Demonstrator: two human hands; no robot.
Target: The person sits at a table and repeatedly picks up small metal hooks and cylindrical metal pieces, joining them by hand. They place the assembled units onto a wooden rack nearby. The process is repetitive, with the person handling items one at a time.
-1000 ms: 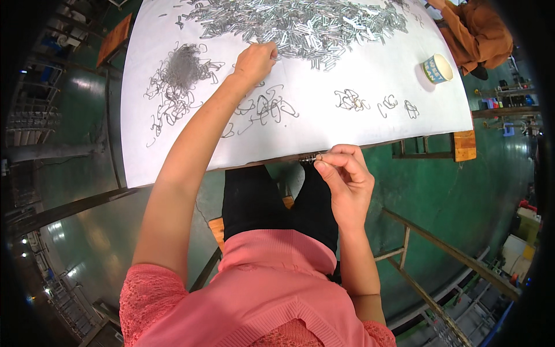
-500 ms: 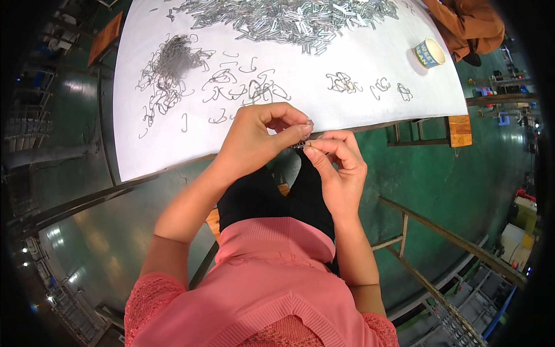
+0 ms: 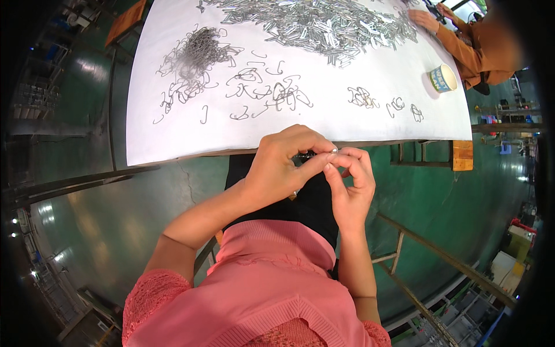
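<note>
My left hand [image 3: 277, 163] is closed at the table's near edge, thumb and forefinger pinching a small shiny metal piece [image 3: 334, 151]. A dark bit of metal shows between its fingers, mostly hidden. Close against it, my right hand [image 3: 354, 188] is closed too, thumb and forefinger meeting the left fingertips; what it grips is too small to make out. Beyond the hands, loose bent wire hooks [image 3: 285, 95] lie scattered on the white tabletop [image 3: 173, 136]. A denser tangle of dark hooks [image 3: 202, 49] sits at the left, and a small cluster of hooks [image 3: 362, 97] lies to the right.
A wide heap of silvery metal strips [image 3: 324, 26] covers the far middle of the table. The paper cup [image 3: 442, 79] stands near the right edge. Across the far right corner, another person's hand [image 3: 424, 21] reaches over the tabletop from a brown sleeve.
The whole view has shifted, so the table sits lower and further right. My fingertips have come closer together. The other person's hand has come into view at the far right.
</note>
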